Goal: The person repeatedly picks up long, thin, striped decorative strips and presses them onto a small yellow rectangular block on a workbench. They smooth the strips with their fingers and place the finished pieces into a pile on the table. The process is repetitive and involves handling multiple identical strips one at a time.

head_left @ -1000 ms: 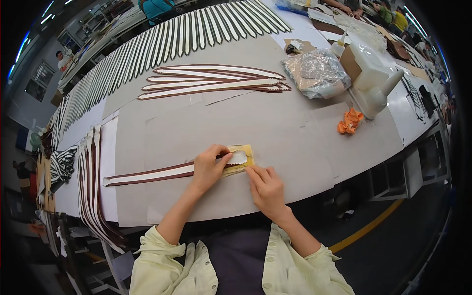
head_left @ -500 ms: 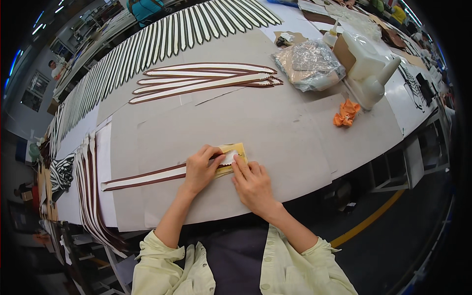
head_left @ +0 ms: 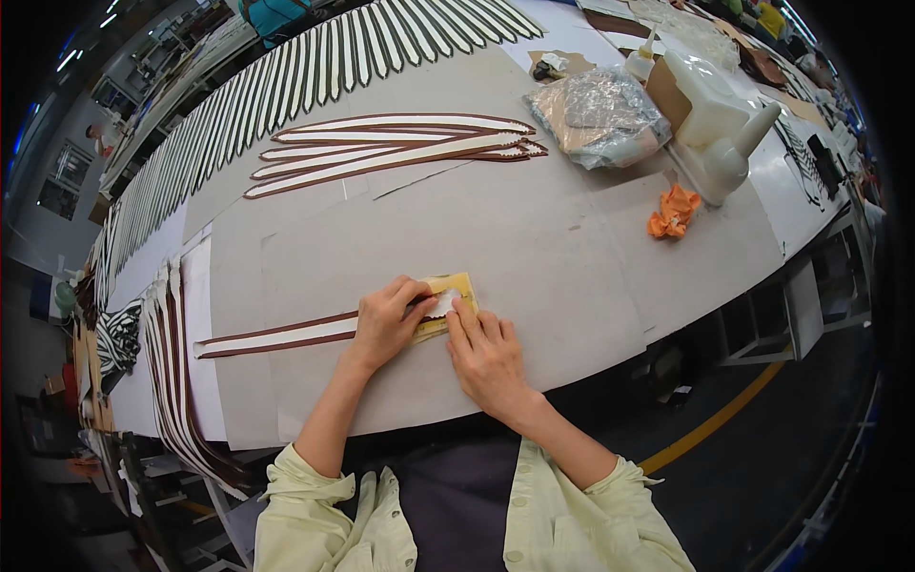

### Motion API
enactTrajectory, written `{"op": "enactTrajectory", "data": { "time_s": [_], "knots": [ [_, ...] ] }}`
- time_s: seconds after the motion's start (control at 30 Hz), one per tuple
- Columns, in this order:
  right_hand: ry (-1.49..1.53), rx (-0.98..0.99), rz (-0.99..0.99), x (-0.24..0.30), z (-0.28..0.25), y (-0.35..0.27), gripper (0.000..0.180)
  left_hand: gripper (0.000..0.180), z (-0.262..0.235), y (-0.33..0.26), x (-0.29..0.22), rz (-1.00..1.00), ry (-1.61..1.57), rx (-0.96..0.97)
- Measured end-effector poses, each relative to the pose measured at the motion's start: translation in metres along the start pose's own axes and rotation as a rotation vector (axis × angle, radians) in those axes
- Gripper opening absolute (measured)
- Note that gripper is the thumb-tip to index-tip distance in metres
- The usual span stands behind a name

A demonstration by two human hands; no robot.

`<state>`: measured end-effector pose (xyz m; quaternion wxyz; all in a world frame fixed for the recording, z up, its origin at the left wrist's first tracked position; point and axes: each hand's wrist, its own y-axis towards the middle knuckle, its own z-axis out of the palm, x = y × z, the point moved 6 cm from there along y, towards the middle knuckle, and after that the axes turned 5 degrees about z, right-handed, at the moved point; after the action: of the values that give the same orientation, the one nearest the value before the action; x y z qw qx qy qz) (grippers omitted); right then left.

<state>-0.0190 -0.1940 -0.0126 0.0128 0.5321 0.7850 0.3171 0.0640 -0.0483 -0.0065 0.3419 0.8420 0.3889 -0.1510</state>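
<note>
A long brown-edged white strip [head_left: 276,337], which looks like leather, lies across the table and runs under my left hand [head_left: 385,319]. The strip's toothed white end [head_left: 442,303] rests on a small yellow pad [head_left: 461,283]. My left thumb and fingers are closed in a pinch on the strip close to that end. From the right, my right hand [head_left: 488,357] has its fingers together, thumb and index fingertips pressing the white end against the pad. Both hands partly cover the pad and the strip's end.
Several similar brown-edged strips [head_left: 381,153] lie beyond my hands, and more hang over the left edge [head_left: 172,362]. Rows of dark-edged strips [head_left: 315,67] line the far side. At right are a plastic-wrapped bundle [head_left: 600,116], white bottle [head_left: 720,162] and crumpled orange piece [head_left: 674,212].
My hands stay at the pad with only slight finger shifts at the strip's end. The whole view has shifted a little.
</note>
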Motion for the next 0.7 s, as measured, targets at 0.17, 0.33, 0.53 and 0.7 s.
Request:
{"op": "enactTrajectory", "data": {
  "time_s": [0.17, 0.33, 0.53, 0.7],
  "knots": [
    [-0.018, -0.026, 0.066, 0.0, -0.001, 0.001, 0.048, 0.023, -0.003, -0.002, -0.004, 0.01, 0.049, 0.053],
    [-0.05, -0.002, 0.09, 0.001, 0.003, 0.001, 0.047, 0.044, -0.019, -0.012, -0.006, -0.036, 0.028, 0.144],
    [-0.041, -0.022, 0.078, 0.001, 0.001, 0.002, 0.045, 0.05, -0.031, -0.005, 0.001, -0.175, -0.013, 0.412],
    [-0.002, -0.026, 0.089, 0.0, -0.001, 0.003, 0.043, 0.043, -0.029, -0.005, 0.013, -0.106, -0.108, 0.383]
  ]
}}
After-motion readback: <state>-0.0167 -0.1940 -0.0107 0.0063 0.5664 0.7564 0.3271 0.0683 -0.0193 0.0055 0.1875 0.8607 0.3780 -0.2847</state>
